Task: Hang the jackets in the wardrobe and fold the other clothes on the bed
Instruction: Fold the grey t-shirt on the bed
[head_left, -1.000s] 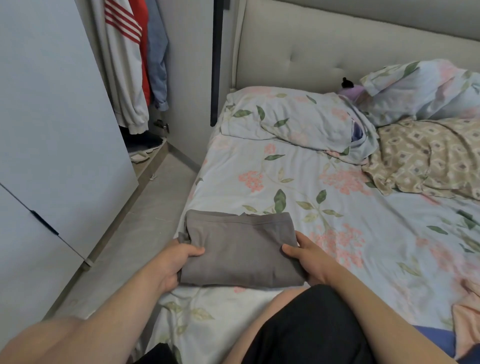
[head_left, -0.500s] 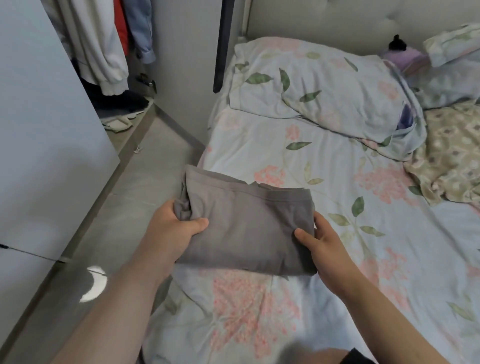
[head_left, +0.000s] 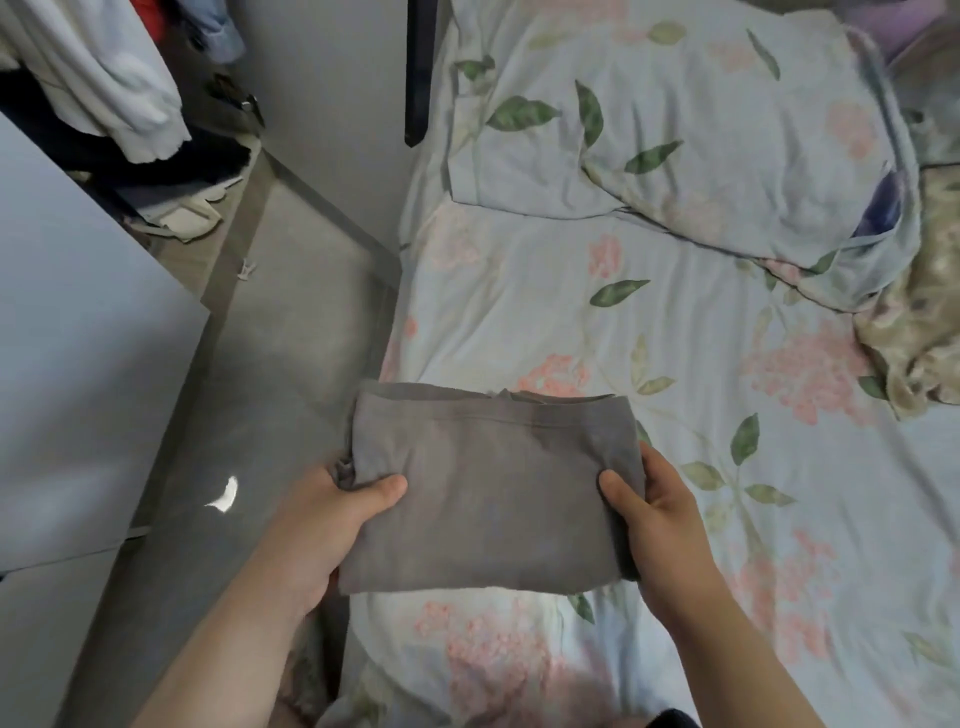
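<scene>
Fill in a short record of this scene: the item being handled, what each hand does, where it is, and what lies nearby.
item: folded grey garment
left hand: grips its left edge, thumb on top
right hand: grips its right edge, thumb on top
place: at the left edge of the bed, partly over the floor
nearby: pillow at the head; beige blanket at right; white jacket hanging in the wardrobe

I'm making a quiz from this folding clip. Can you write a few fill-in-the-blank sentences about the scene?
1. The left hand and right hand grip a folded garment coloured ____.
2. Each hand's ____ lies on top of the garment.
3. The bed sheet shows green leaves and pink ____.
Missing: grey; thumb; flowers.
</scene>
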